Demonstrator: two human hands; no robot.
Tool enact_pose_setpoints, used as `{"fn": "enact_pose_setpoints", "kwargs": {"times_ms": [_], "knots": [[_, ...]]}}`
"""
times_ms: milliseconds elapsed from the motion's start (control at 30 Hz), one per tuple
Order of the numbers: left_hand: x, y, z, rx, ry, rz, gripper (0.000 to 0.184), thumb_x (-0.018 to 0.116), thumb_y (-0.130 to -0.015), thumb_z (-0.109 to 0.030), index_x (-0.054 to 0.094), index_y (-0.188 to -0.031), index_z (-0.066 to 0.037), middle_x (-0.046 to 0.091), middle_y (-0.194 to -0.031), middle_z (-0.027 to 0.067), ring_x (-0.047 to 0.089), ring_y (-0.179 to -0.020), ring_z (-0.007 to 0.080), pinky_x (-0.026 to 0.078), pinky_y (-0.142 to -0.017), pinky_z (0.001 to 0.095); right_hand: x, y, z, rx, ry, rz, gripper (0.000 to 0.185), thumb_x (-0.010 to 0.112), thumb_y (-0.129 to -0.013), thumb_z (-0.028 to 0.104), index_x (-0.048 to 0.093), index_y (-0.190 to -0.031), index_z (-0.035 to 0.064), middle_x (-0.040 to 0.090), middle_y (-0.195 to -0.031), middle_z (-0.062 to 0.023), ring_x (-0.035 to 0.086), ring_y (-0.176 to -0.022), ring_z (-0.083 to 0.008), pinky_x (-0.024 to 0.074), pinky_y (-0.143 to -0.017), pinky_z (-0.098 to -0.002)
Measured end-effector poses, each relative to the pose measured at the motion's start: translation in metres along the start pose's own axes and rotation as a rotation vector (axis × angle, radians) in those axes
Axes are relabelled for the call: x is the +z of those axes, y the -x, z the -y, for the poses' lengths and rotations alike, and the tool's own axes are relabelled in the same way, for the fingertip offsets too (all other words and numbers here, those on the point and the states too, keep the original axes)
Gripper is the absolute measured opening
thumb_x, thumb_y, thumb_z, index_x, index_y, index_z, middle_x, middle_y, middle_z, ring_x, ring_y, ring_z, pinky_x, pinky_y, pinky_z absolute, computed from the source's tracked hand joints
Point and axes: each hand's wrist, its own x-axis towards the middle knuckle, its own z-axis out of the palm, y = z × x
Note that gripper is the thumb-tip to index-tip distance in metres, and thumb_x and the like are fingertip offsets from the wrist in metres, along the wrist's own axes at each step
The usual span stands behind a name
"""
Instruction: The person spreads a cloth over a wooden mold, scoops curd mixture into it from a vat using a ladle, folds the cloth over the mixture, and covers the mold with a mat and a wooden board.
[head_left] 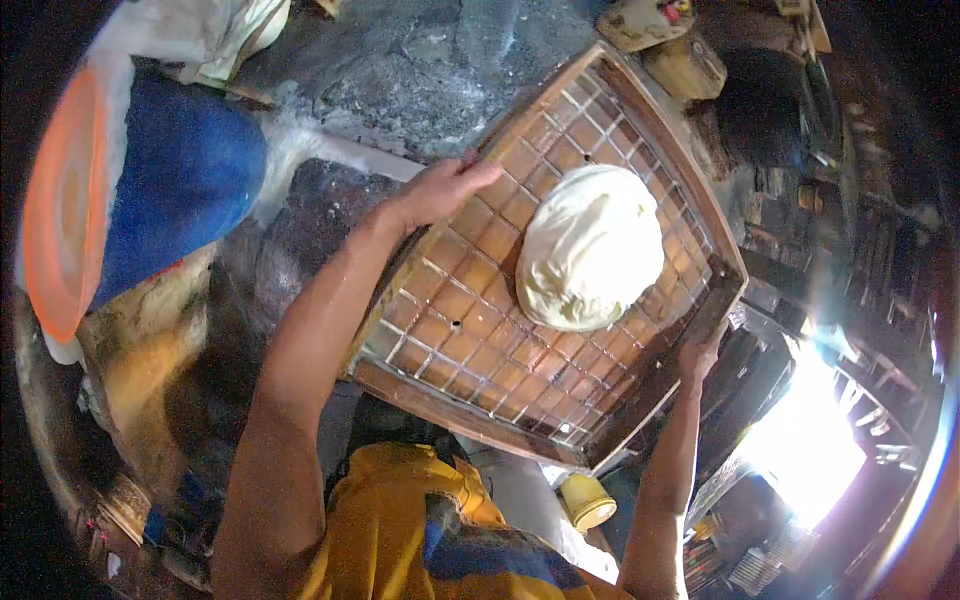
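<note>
Evidently both hands were grasping the wooden-framed tray point(480, 365), one on either side, and it was held at a slant in front of the body. The left hand point(440, 192) had the frame's upper-left side, its thumb laid over the rim toward the grid and the rest of its fingers mostly hidden beyond the edge. The right hand point(700, 355) was closed on the opposite side, just below the frame's right-hand corner; its fingertips were too hidden to make out.

Between the hands, on the tray's brown, grid-lined surface, lay a thick, rounded lump of pale dough point(590, 248). It sat closer to the upper right of the tray than to its lower left, with soft folds and creases on top, and neither hand touched it.

Beyond the left hand, out to the left, an orange basin point(68, 205) stood tipped nearly on edge, with a blue container point(185, 170) right beside it. Past the tray's top corner, farther out than either hand, were a worn plastic container point(685, 66) and another open one next to it. Below the tray's lower edge, between the forearms, a small yellow bucket point(587, 502) showed near the yellow and blue shirt point(410, 510). Bright light glared to the right of the right forearm.
</note>
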Motion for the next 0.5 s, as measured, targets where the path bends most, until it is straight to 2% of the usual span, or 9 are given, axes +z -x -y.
{"fn": "enact_pose_setpoints", "kwargs": {"times_ms": [33, 67, 167, 200, 267, 300, 400, 500], "knots": [[-0.001, 0.007, -0.009, -0.037, -0.042, 0.002, 0.072, 0.052, -0.085, -0.055, 0.049, -0.125, 0.004, 0.055, -0.123, 0.0151, 0.051, -0.112, 0.0217, 0.037, -0.096, 0.0322, 0.001, -0.008, -0.011, 0.029, 0.053, 0.013, 0.058, 0.047, -0.092, 0.027, 0.025, -0.143, 0.0085, 0.043, -0.136, -0.0231, 0.046, -0.122, -0.0393, 0.0379, -0.099, -0.0409], [0.0, -0.028, 0.05, 0.091, 0.008, -0.042, 0.074, 0.052, -0.085, -0.057, 0.048, -0.125, 0.006, 0.055, -0.123, 0.0185, 0.052, -0.113, 0.0267, 0.038, -0.096, 0.0341, 0.006, -0.017, -0.03, -0.007, 0.079, 0.021, 0.058, 0.047, -0.092, 0.026, 0.025, -0.143, 0.0084, 0.043, -0.136, -0.0229, 0.045, -0.122, -0.0388, 0.0377, -0.099, -0.0404], [0.006, -0.015, 0.031, 0.035, -0.128, -0.102, 0.073, 0.053, -0.085, -0.055, 0.048, -0.125, 0.005, 0.054, -0.123, 0.0226, 0.052, -0.114, 0.0298, 0.039, -0.096, 0.0359, 0.001, -0.011, -0.021, -0.135, -0.02, 0.088, 0.055, 0.047, -0.092, 0.021, 0.027, -0.142, 0.0074, 0.041, -0.138, -0.0206, 0.05, -0.115, -0.0388, 0.039, -0.097, -0.038], [0.012, -0.007, 0.022, 0.119, -0.023, -0.114, 0.072, 0.052, -0.085, -0.056, 0.047, -0.126, 0.004, 0.054, -0.123, 0.0246, 0.053, -0.114, 0.0311, 0.04, -0.095, 0.0368, -0.001, -0.008, -0.025, -0.13, -0.25, 0.153, 0.054, 0.047, -0.092, 0.02, 0.029, -0.142, 0.0072, 0.042, -0.138, -0.0198, 0.051, -0.112, -0.0384, 0.0394, -0.097, -0.0378], [0.012, 0.002, 0.017, 0.122, -0.074, -0.139, 0.07, 0.056, -0.083, -0.05, 0.047, -0.126, 0.003, 0.053, -0.122, 0.025, 0.053, -0.113, 0.0315, 0.041, -0.094, 0.037, -0.017, 0.001, -0.015, -0.13, -0.235, 0.312, 0.05, 0.047, -0.092, 0.019, 0.033, -0.139, 0.0071, 0.043, -0.136, -0.0188, 0.053, -0.108, -0.0371, 0.0409, -0.095, -0.0375], [0.011, 0.006, 0.015, 0.124, -0.101, -0.151, 0.069, 0.059, -0.081, -0.048, 0.047, -0.126, 0.003, 0.053, -0.122, 0.0252, 0.054, -0.113, 0.0318, 0.041, -0.093, 0.0371, -0.038, 0.009, 0.009, -0.136, 0.012, 0.4, 0.048, 0.046, -0.092, 0.019, 0.036, -0.138, 0.0071, 0.044, -0.135, -0.0186, 0.053, -0.106, -0.0361, 0.042, -0.093, -0.0375], [-0.001, 0.034, 0.013, -0.011, -0.183, 0.109, 0.063, 0.063, -0.073, -0.032, 0.048, -0.123, 0.003, 0.055, -0.118, 0.025, 0.056, -0.108, 0.0331, 0.042, -0.09, 0.0385, -0.054, 0.04, -0.005, -0.077, -0.023, 0.328, 0.047, 0.047, -0.092, 0.02, 0.038, -0.136, 0.0061, 0.046, -0.133, -0.0187, 0.054, -0.106, -0.0358, 0.0423, -0.092, -0.038], [0.008, 0.038, 0.035, -0.013, -0.257, -0.015, 0.059, 0.062, -0.065, -0.021, 0.05, -0.117, 0.005, 0.057, -0.111, 0.0253, 0.057, -0.103, 0.0338, 0.043, -0.086, 0.0395, -0.038, 0.063, -0.043, 0.057, -0.157, 0.213, 0.046, 0.048, -0.092, 0.021, 0.039, -0.134, 0.0052, 0.047, -0.131, -0.0187, 0.054, -0.105, -0.0355, 0.0425, -0.092, -0.0386]]}}
